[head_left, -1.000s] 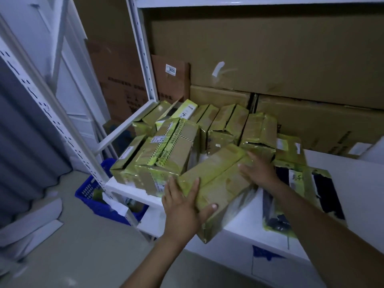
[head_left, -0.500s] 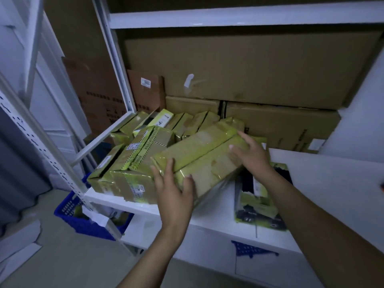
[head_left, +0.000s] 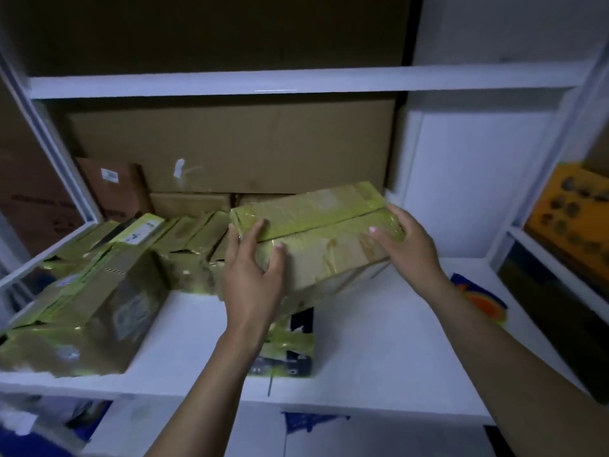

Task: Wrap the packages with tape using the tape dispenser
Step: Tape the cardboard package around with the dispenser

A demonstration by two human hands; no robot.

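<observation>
Now the taped package is higher above the shelf. The left hand and right hand clasp its ends, fingers curled; wrapping seems finished.

From my station this reads as a stockroom or small warehouse. White metal racking fills my view, with a lower shelf beneath it and a neighbouring bay on the right holding an orange carton. Large plain cardboard cartons stand against the back, a brown box carries a stock label, and many packages wrapped in yellowish tape lie heaped on the shelf.
</observation>
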